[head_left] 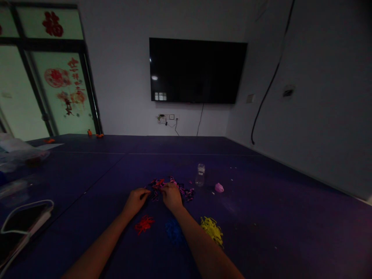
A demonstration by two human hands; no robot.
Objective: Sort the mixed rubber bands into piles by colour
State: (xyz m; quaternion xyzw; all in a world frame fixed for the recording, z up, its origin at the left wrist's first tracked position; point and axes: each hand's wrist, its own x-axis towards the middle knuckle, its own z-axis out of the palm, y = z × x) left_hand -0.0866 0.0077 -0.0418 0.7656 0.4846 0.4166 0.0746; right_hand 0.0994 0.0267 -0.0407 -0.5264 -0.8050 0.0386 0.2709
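Bare forearms [108, 237] taper toward each bare grip [172, 197].

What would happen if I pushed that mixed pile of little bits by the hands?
The mixed pile would probably spread out, not slide as one lump: its bits look loose, and a pink bit already lies apart. Each looks small and thin, so probably light. Some overlap, so a few might drag along together.
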